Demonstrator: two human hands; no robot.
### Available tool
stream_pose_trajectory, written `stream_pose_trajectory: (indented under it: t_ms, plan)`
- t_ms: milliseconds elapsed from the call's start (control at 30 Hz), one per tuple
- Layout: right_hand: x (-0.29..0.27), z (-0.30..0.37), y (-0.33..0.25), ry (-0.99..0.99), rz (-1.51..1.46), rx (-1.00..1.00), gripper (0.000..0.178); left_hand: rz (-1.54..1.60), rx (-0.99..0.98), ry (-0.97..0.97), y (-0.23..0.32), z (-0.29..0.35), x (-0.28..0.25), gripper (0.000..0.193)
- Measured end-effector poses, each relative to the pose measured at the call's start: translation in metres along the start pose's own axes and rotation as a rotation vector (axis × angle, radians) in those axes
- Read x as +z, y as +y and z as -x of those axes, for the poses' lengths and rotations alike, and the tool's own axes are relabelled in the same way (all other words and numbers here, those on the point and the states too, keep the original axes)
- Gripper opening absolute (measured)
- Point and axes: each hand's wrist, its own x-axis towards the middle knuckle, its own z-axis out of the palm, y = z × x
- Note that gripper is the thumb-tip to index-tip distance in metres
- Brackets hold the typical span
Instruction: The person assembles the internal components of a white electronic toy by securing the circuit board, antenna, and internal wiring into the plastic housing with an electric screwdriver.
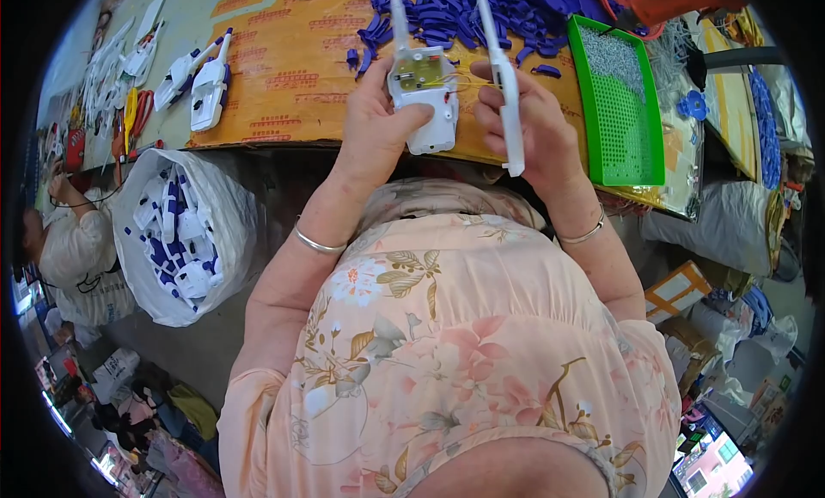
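Note:
My left hand [371, 111] grips a white plastic handset shell half [434, 127] with a stub antenna, its thumb pressing on the lower face. A yellowish-green circuit board [421, 72] sits inside that half. In my right hand [543, 124] is the matching white shell half [510, 111], turned edge-on, with its antenna pointing away from me. Thin yellow wires [468, 81] run between the two halves, which are apart. Some fingertips of my right hand show behind its half; the inside of that piece is hidden from view.
Blue-purple plastic pieces [447, 17] are heaped at the back. A green tray [657, 146] of small metal screws stands on the right. White-and-blue handsets [210, 90] lie left, above a white sack [245, 214] of similar parts. Another person [73, 249] sits far left.

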Motion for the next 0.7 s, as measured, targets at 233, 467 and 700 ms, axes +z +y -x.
stream_pose_trajectory:
  t_ms: [233, 467, 700]
  plan:
    - [-0.002, -0.002, 0.0, 0.109, 0.329, -0.082, 0.058, -0.183, 0.111, 0.05, -0.003, 0.002, 0.007, 0.055]
    - [0.005, -0.003, 0.002, 0.096, 0.361, -0.238, 0.048, -0.243, 0.158, 0.086, -0.009, 0.001, 0.009, 0.051]
    - [0.008, -0.003, -0.001, 0.156, 0.458, -0.227, 0.063, -0.272, 0.136, 0.056, -0.004, 0.003, 0.01, 0.054]
